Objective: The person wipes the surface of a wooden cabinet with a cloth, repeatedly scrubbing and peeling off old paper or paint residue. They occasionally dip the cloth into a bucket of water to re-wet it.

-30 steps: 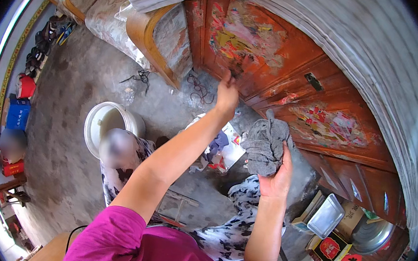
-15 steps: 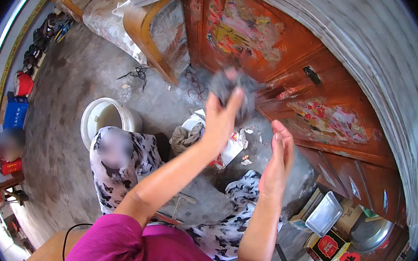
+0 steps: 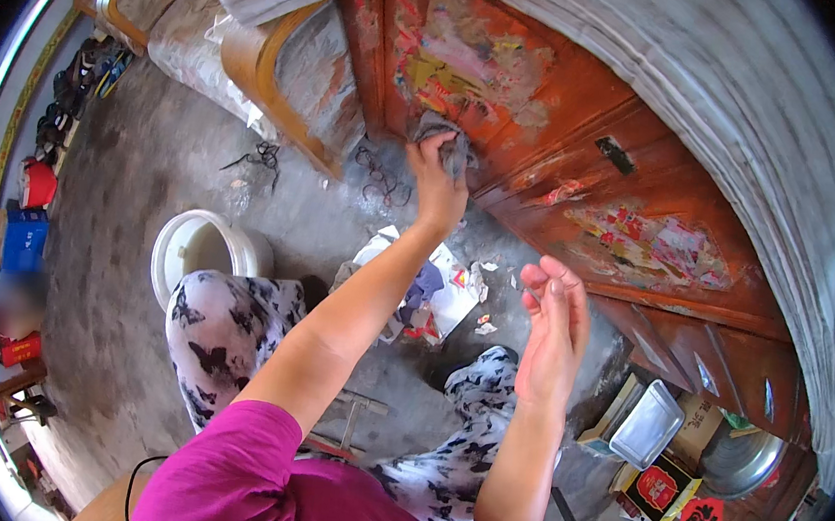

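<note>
My left hand [image 3: 437, 184] is stretched forward and closed on a grey rag [image 3: 437, 128]. It presses the rag against the lower part of a red-brown wooden cabinet [image 3: 537, 167]. Torn paper remnants [image 3: 517, 64] cling to the panel just beside the rag, and a second patch of scraps [image 3: 651, 238] covers the panel further right. My right hand [image 3: 553, 339] hovers in front of the cabinet, its fingers loosely bent and slightly apart, with nothing in it. Below my left forearm lie papers [image 3: 455, 309] and a crumpled purple-grey cloth [image 3: 423, 286] on the floor.
A white bucket [image 3: 255, 253] stands by my left knee. A wood-framed armchair [image 3: 254, 74] is at the far left, dark cords [image 3: 380, 179] lying near it. Boxes and a metal tray [image 3: 648, 425] sit at the right. Pale striped cloth [image 3: 754, 102] hangs above the cabinet.
My left hand has moved forward and now holds the rag against the cabinet; before, it was blurred in mid-air with it. The fingers of my right hand have curled a little more.
</note>
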Action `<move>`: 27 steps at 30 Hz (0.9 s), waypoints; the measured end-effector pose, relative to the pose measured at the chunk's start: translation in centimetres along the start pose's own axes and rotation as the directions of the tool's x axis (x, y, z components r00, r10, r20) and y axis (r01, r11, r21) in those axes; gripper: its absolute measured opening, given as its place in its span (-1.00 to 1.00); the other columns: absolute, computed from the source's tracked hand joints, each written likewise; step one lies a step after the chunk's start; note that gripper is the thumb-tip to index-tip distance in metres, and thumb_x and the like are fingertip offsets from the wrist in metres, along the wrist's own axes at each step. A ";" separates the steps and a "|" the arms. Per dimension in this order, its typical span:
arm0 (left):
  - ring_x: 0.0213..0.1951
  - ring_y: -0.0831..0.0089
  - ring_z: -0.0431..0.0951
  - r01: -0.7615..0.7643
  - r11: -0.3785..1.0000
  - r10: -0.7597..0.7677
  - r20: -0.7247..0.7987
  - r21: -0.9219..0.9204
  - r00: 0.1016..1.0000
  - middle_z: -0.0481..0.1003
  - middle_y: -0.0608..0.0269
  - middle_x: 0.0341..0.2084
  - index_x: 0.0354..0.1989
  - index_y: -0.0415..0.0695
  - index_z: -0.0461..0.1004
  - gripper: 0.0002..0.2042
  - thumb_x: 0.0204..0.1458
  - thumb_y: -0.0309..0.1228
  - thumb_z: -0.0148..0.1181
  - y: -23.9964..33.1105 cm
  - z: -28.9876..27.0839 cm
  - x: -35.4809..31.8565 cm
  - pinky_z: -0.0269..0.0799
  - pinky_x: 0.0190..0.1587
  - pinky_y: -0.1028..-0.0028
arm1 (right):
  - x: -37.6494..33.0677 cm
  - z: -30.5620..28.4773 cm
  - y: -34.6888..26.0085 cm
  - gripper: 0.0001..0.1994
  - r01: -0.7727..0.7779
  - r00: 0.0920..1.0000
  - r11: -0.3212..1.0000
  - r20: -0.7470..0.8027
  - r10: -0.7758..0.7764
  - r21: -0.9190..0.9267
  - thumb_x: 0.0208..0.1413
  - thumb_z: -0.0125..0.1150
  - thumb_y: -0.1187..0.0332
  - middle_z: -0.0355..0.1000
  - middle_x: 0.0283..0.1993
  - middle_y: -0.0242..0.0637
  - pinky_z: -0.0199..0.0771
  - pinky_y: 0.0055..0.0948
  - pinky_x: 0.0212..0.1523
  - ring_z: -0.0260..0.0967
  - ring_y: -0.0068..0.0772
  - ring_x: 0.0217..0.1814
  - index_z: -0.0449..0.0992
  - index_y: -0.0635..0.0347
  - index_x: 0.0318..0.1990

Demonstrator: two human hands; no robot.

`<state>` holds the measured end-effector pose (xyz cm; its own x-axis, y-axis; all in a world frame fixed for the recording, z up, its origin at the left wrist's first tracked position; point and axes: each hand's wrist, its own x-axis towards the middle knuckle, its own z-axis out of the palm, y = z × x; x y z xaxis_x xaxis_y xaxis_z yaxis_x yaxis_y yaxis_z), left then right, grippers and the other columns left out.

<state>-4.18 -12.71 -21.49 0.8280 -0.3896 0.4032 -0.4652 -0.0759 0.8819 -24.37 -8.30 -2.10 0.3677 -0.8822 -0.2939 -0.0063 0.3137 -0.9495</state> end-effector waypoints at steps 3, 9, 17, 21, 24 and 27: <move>0.14 0.02 0.30 0.268 0.959 -0.267 0.030 -0.094 0.963 0.27 -0.06 0.03 0.17 -0.17 0.27 -0.45 -0.02 -0.60 0.32 2.1 -0.3 0.7 0.19 0.27 0.20 | 0.7 0.1 0.4 -0.69 0.021 1.000 0.999 0.002 -0.021 0.034 0.37 0.15 0.16 0.56 0.01 -0.29 0.29 -0.50 0.09 0.44 -0.53 0.09 0.52 0.17 0.08; 0.06 0.29 0.41 -0.163 0.936 0.136 -0.109 -0.312 0.985 0.37 0.09 0.04 0.21 -0.23 0.26 -0.45 0.04 -0.55 0.34 13.2 -3.6 8.3 0.30 0.20 0.33 | 0.4 0.4 0.6 -0.69 0.035 0.999 0.998 0.009 -0.035 0.054 0.35 0.20 0.15 0.57 -0.02 -0.29 0.28 -0.50 0.06 0.44 -0.53 0.06 0.53 0.16 0.07; 0.24 -0.09 0.23 -0.505 0.860 0.511 -0.125 0.073 0.851 0.23 -0.10 0.17 0.17 -0.10 0.37 -0.46 -0.04 -0.62 0.35 7.1 -2.2 7.2 0.11 0.32 0.08 | -0.2 -0.5 -0.4 -0.73 0.044 0.999 0.995 -0.018 -0.042 0.094 0.38 0.13 0.24 0.54 -0.01 -0.34 0.31 -0.49 0.08 0.43 -0.54 0.08 0.52 0.18 0.08; 0.23 -0.18 0.24 0.084 0.995 -0.088 0.085 0.048 0.992 0.19 -0.23 0.18 0.22 -0.15 0.30 -0.41 -0.06 -0.66 0.29 -2.2 1.8 -1.8 0.20 0.29 0.09 | 0.1 -1.5 -0.8 -0.73 0.060 0.997 0.994 -0.064 -0.054 0.091 0.38 0.13 0.24 0.54 -0.03 -0.34 0.31 -0.50 0.06 0.44 -0.54 0.05 0.52 0.19 0.08; 0.16 -0.02 0.36 0.718 0.691 -0.717 0.050 -0.083 0.696 0.31 -0.16 0.15 0.20 -0.19 0.29 -0.44 -0.03 -0.60 0.29 -11.4 1.5 -2.1 0.28 0.22 0.16 | 0.1 -0.2 -0.1 -0.73 0.011 1.000 0.988 -0.009 -0.009 0.153 0.38 0.14 0.23 0.54 -0.05 -0.34 0.31 -0.51 0.04 0.44 -0.55 0.04 0.52 0.18 0.08; 0.09 0.18 0.44 0.885 0.364 -0.861 0.257 -0.291 0.439 0.44 0.00 0.09 0.16 -0.20 0.31 -0.50 0.00 -0.56 0.25 -11.2 1.1 1.5 0.34 0.15 0.24 | 0.6 -0.2 0.2 -0.72 0.008 1.000 0.985 -0.022 -0.005 0.175 0.37 0.14 0.22 0.55 -0.07 -0.35 0.31 -0.50 0.04 0.44 -0.55 0.03 0.52 0.17 0.08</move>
<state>1.88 -13.43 -31.02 0.6836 -0.3411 -0.6452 0.6544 -0.1051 0.7488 -24.37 -8.84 -2.52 0.3471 -0.8913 -0.2919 0.1598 0.3629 -0.9180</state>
